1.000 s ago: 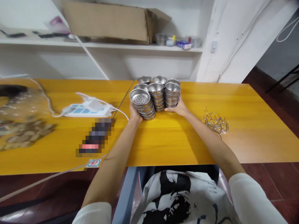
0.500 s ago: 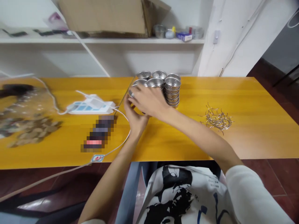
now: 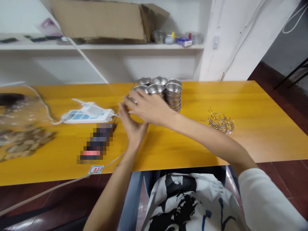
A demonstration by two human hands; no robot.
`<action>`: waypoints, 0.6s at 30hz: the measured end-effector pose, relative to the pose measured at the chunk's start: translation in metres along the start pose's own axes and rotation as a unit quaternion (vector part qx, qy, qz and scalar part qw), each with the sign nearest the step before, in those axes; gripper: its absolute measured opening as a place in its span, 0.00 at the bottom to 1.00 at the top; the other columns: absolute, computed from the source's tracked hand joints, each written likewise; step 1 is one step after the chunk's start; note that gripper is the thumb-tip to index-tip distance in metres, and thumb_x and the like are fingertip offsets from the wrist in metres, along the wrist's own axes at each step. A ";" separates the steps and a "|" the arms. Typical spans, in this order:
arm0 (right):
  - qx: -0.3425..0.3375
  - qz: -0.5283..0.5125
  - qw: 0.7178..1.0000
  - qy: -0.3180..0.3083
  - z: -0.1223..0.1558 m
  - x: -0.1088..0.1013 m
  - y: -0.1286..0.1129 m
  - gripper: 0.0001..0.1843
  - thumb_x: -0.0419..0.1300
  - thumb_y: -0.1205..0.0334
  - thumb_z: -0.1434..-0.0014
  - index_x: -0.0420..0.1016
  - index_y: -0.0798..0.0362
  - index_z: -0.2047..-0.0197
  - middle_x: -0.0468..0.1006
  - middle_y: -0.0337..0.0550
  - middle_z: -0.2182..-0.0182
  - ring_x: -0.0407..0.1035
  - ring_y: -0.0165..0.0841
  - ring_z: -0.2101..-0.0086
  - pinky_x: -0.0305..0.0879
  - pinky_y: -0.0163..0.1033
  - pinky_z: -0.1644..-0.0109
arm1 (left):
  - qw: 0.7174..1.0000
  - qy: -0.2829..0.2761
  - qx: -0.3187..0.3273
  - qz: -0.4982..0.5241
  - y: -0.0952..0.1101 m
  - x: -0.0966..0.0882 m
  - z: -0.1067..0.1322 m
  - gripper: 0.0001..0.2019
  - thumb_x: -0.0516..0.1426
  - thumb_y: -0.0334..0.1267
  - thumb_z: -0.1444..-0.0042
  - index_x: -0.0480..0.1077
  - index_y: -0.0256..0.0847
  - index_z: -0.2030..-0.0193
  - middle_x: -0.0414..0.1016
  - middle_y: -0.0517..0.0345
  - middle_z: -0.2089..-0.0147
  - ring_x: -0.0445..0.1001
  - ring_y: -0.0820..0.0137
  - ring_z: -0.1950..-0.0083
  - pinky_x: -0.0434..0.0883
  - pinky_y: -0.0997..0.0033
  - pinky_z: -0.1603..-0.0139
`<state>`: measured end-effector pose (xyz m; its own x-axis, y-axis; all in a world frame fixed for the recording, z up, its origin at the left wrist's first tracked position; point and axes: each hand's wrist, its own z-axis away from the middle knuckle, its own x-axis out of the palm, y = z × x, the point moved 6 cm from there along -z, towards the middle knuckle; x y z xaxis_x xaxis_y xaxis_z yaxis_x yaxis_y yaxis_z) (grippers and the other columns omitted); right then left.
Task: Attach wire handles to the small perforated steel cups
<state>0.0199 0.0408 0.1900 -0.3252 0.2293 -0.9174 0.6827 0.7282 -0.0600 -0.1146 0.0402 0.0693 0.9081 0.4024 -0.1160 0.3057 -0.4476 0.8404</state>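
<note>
Several stacks of perforated steel cups (image 3: 172,91) stand together at the middle back of the yellow table (image 3: 183,144). My right hand (image 3: 149,107) reaches across to the left and lies over the front-left stack, fingers together and slightly curved. A bit of metal rim (image 3: 133,101) shows at its fingertips. My left hand (image 3: 132,126) stands upright just below and in front, palm against the same stack, its fingertips hidden behind my right hand. The stack between my hands is almost wholly covered.
A tangle of wire rings (image 3: 220,123) lies to the right. A white power strip (image 3: 86,114) with its cable, a blurred-out object (image 3: 96,144) and a heap of round pieces (image 3: 21,142) lie to the left. A cardboard box (image 3: 98,22) sits on the shelf behind.
A second ago each hand gripped one side of the cluster of stacks. My right hand has since crossed over to the left stack, and my left hand has dropped in front of it.
</note>
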 end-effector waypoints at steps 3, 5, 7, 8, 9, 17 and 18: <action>0.069 -0.002 0.994 0.081 0.118 -0.031 0.058 0.34 0.42 0.39 0.16 0.76 0.44 0.24 0.83 0.49 0.34 0.76 0.49 0.32 0.84 0.58 0.35 | 0.979 0.040 0.143 -0.137 0.039 -0.019 0.075 0.40 0.69 0.42 0.36 0.63 0.66 0.20 0.66 0.49 0.25 0.65 0.42 0.19 0.62 0.33 0.14; 0.201 -0.015 0.975 0.089 0.222 -0.036 0.119 0.36 0.43 0.32 0.19 0.79 0.41 0.27 0.85 0.52 0.37 0.80 0.51 0.37 0.81 0.61 0.32 | 0.975 -0.100 0.128 -0.153 0.041 -0.011 0.125 0.33 0.65 0.40 0.33 0.68 0.70 0.25 0.74 0.48 0.33 0.75 0.42 0.28 0.73 0.29 0.23; 0.308 0.003 0.950 0.050 0.317 -0.026 0.173 0.45 0.42 0.25 0.23 0.70 0.43 0.19 0.79 0.62 0.31 0.75 0.59 0.31 0.76 0.69 0.29 | 0.964 -0.189 0.098 -0.161 0.034 -0.004 0.159 0.29 0.66 0.38 0.35 0.74 0.69 0.29 0.74 0.46 0.34 0.79 0.43 0.33 0.78 0.31 0.28; 0.331 0.009 0.943 0.013 0.352 -0.014 0.191 0.52 0.42 0.22 0.26 0.59 0.46 0.13 0.72 0.66 0.25 0.67 0.62 0.25 0.70 0.72 0.24 | 0.963 -0.203 0.076 -0.162 0.026 -0.003 0.164 0.30 0.67 0.38 0.36 0.74 0.67 0.29 0.73 0.45 0.32 0.79 0.43 0.31 0.78 0.31 0.27; 0.332 0.018 0.943 -0.023 0.376 -0.001 0.204 0.57 0.44 0.19 0.28 0.49 0.48 0.10 0.63 0.67 0.20 0.57 0.62 0.20 0.64 0.73 0.20 | 0.966 -0.195 0.053 -0.159 0.017 -0.004 0.162 0.32 0.68 0.38 0.37 0.73 0.65 0.28 0.71 0.44 0.30 0.77 0.43 0.28 0.77 0.32 0.25; 0.222 0.032 0.962 -0.155 0.309 0.065 0.218 0.62 0.63 0.18 0.35 0.49 0.37 0.11 0.25 0.50 0.13 0.21 0.69 0.17 0.35 0.86 0.20 | 0.991 -0.070 -0.062 -0.098 -0.069 0.007 0.046 0.72 0.82 0.42 0.59 0.44 0.46 0.14 0.38 0.34 0.10 0.38 0.41 0.08 0.40 0.39 0.08; 0.211 0.029 0.964 -0.161 0.301 0.067 0.218 0.55 0.61 0.22 0.31 0.53 0.35 0.12 0.29 0.49 0.13 0.25 0.67 0.16 0.35 0.86 0.19 | 0.992 -0.060 -0.068 -0.092 -0.074 0.013 0.035 0.75 0.83 0.41 0.63 0.43 0.44 0.14 0.37 0.32 0.10 0.37 0.41 0.08 0.38 0.41 0.08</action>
<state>0.3440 0.0209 -0.0029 -0.1046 -0.0009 -0.9945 0.9212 0.3767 -0.0972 -0.1160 0.0508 -0.0127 0.8706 0.3656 -0.3293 0.4352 -0.2596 0.8621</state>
